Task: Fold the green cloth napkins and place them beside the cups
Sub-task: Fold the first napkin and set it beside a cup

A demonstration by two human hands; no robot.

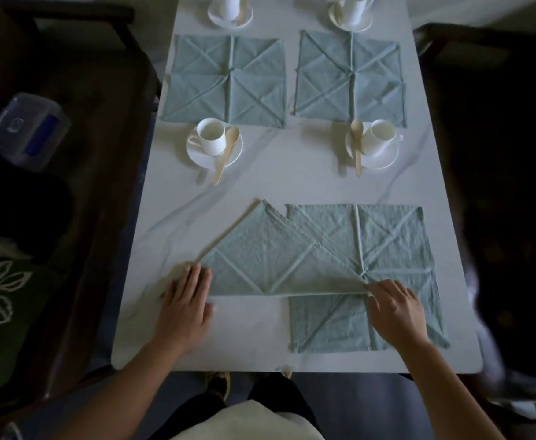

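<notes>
White marble-look table (260, 185) w/ four green napkins. Nearest the person, the folded napkin (269, 265) lies as a triangle, long edge toward the person, peak pointing away; its right part overlaps the flat napkin (387, 236), which is spread open at near right. Left hand (184, 309) rests flat on the triangle's left corner, fingers straight & together. Right hand (398, 312) has fingertips at the triangle's right corner, on top of the flat napkin; pinching or just pressing, can't tell. Beyond them, near-left cup (211, 136) & near-right cup (379, 136), each on a white saucer w/ a wooden spoon. Further back, far-left napkin (225, 81) & far-right napkin (350, 77) lie open, creases showing. Clear plastic box (22, 128) off the table at left, blue label too blurred to read
</notes>
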